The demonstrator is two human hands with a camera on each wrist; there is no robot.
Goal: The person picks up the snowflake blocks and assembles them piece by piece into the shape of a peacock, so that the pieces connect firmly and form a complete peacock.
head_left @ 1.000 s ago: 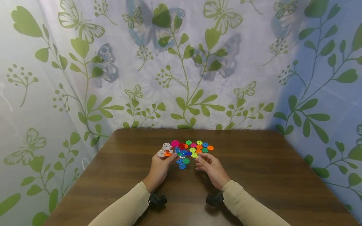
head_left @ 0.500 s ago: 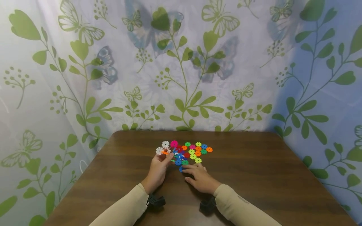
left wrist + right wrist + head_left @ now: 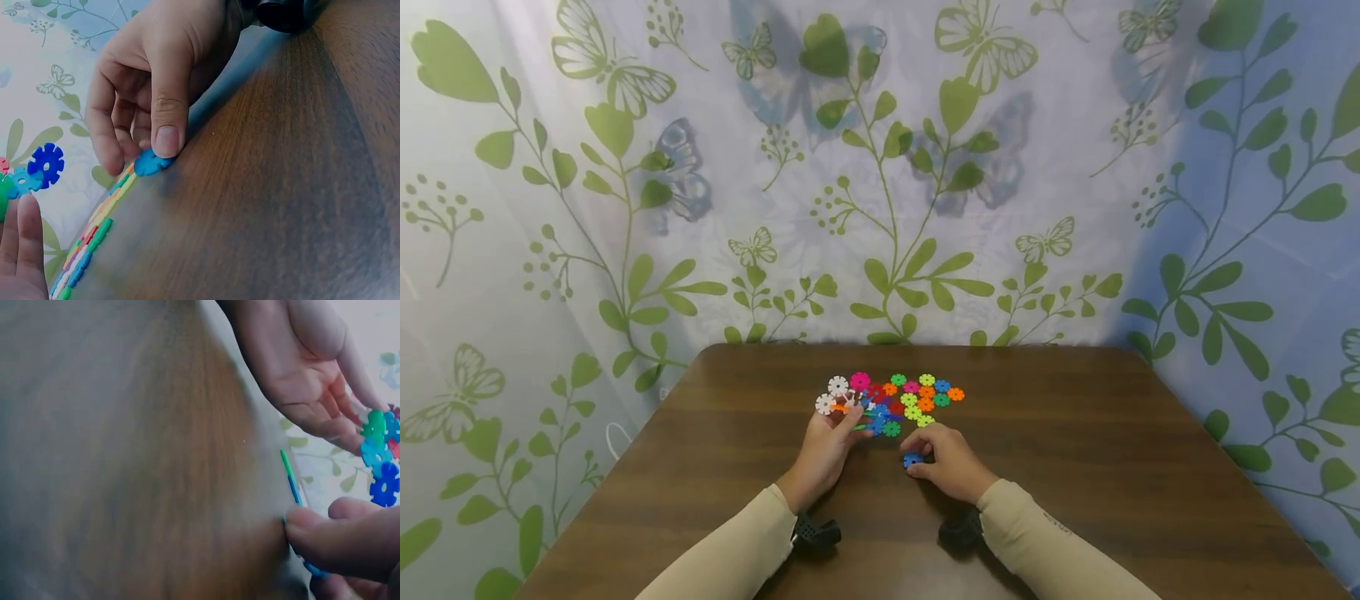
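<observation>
My left hand [image 3: 818, 448] grips a joined cluster of notched snowflake discs, raised above the table. In the right wrist view the cluster shows a green disc [image 3: 374, 428], a light blue disc [image 3: 376, 455] and a dark blue disc [image 3: 384, 484]. Thumb and fingers of my right hand [image 3: 953, 463] pinch a loose blue disc [image 3: 912, 460] close to the tabletop, nearer to me than the other discs. In the left wrist view this blue disc [image 3: 152, 164] sits under the right thumb. The left fingers behind the cluster are partly hidden.
Several loose discs lie flat beyond the hands, among them a pink disc [image 3: 860, 381], a white disc [image 3: 838, 385], a yellow disc [image 3: 927, 380] and a green disc [image 3: 891, 429]. The brown table [image 3: 1075, 467] ends at a patterned curtain [image 3: 880, 208].
My right hand has come down from beside the yellow discs, picked at the nearest blue disc and drawn it rightward, away from the group. The left hand keeps its cluster, slightly turned.
</observation>
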